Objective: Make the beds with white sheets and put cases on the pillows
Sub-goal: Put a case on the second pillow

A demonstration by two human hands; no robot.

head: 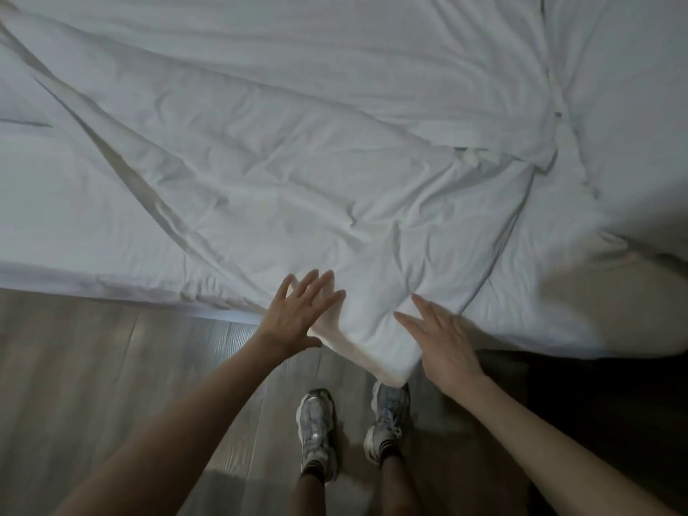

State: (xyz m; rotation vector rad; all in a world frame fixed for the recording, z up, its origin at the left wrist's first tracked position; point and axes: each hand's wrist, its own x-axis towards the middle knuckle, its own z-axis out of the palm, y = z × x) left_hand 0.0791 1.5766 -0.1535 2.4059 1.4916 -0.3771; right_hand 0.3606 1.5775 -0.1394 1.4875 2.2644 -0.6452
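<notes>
Bed [56, 217] fills the upper frame, dressed in white, its near edge running left to right above a grey wood-plank floor [93, 366]. White duvet [298, 173] lies rumpled and skewed across the bed, not square to it. Its left edge slants from the far-left side down to the middle of the near edge, and its right edge drops more steeply to meet it. The two edges close into one duvet corner [376, 348], which points straight off the near edge towards the person and hangs over the bed's side above the floor. The far end of the duvet is out of frame, so its long axis cannot be fixed; the visible part runs diagonally, far-left to near-centre. Left hand [298, 318] is at the left flank of that corner, palm down, fingers straight and spread, grip wide and holding nothing. Right hand [443, 340] is at the right flank, fingers straight and angled towards the far side, grip likewise wide with nothing in it. Cannot tell whether either palm presses the cloth or hovers just over it. More folded white cloth [614, 106] lies along the bed's right side. Two grey sneakers [316, 433] stand on the floor just below the hanging corner.
</notes>
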